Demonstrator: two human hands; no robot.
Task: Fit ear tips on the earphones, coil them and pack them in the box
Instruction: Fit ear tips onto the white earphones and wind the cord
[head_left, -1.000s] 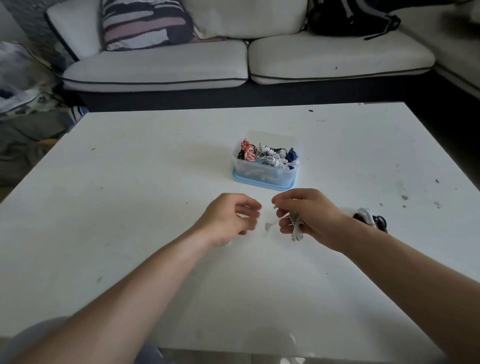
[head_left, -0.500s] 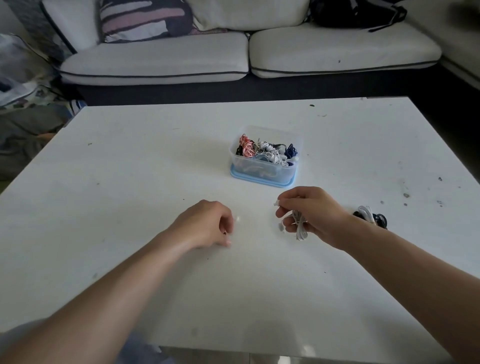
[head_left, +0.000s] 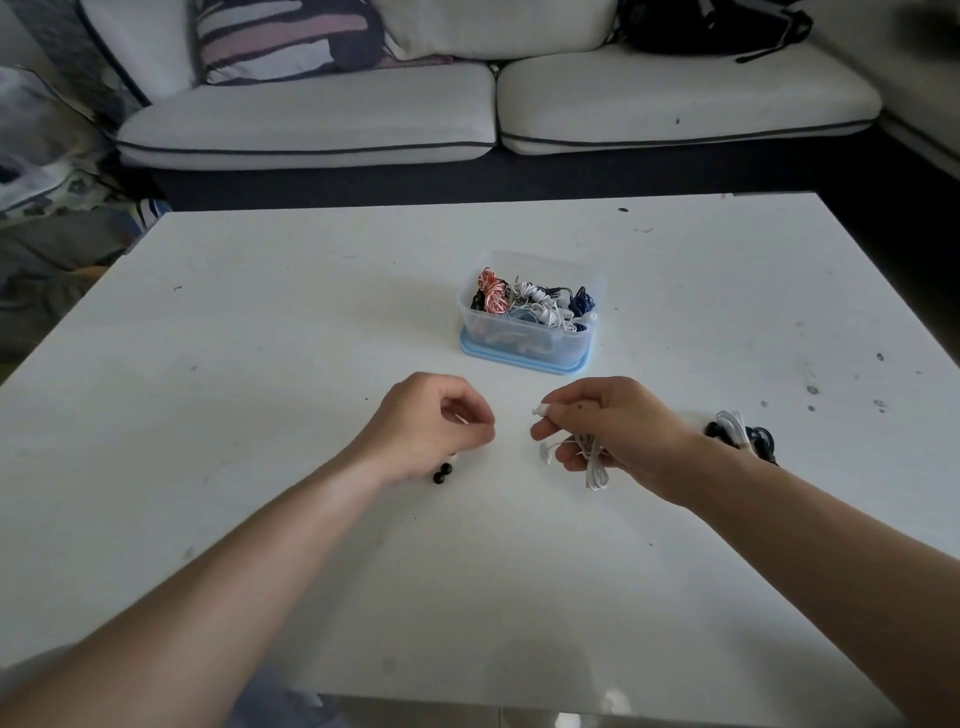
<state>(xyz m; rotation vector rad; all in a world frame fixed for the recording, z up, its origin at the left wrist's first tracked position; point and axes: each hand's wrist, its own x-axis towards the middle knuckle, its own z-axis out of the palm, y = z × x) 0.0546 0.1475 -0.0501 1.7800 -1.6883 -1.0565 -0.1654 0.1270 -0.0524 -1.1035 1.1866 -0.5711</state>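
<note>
Head view: right hand (head_left: 618, 431) grips looped, seemingly smooth earphones (head_left: 596, 470).

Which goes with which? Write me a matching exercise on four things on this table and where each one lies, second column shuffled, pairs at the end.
Things
1. white earphones
2. black ear tips
3. clear box
4. black and white earphone bundle

Places
A. on the table at the heel of the left hand
B. on the table just beyond the right wrist
C. gripped in the right hand
D. mid-table, beyond both hands, holding coiled cables

Pairs: 1-C, 2-A, 3-D, 4-B
</note>
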